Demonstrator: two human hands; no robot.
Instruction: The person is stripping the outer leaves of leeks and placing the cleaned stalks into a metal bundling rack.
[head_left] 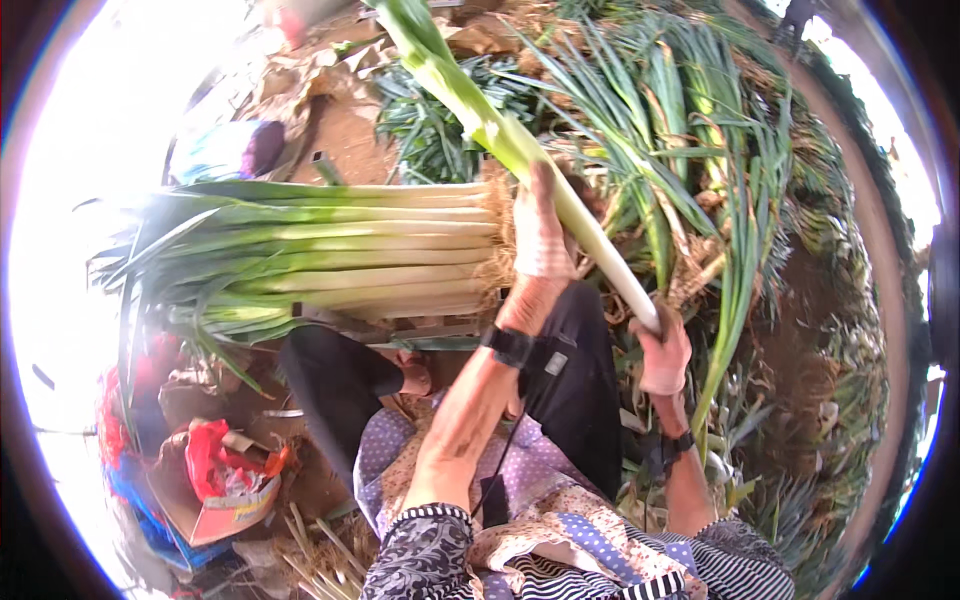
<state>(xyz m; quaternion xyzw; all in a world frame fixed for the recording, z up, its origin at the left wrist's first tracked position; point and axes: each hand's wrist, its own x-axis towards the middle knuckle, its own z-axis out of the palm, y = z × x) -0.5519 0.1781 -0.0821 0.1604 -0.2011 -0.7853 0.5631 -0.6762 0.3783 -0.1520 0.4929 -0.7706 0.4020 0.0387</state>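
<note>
A long leek [580, 218] slants across in front of me, green leaves toward the top and its white end at my right hand. My left hand [543, 235] is closed around the middle of the stalk, thumb along its side, other fingers partly hidden. Lower down, my right hand [663, 352] grips the white end; the root tip is covered by its fingers. Just left of my left hand, a neat row of leeks [380, 245] lies side by side on a low metal frame [435, 333], roots facing right, leaves spreading left.
Loose untrimmed leeks [690, 130] are heaped on the right and far right. Another bundle of green leaves [430, 110] lies beyond the row. At lower left stands a cardboard box [235, 520] with a red plastic bag [208, 455]. My knees [330, 385] flank the frame's near side.
</note>
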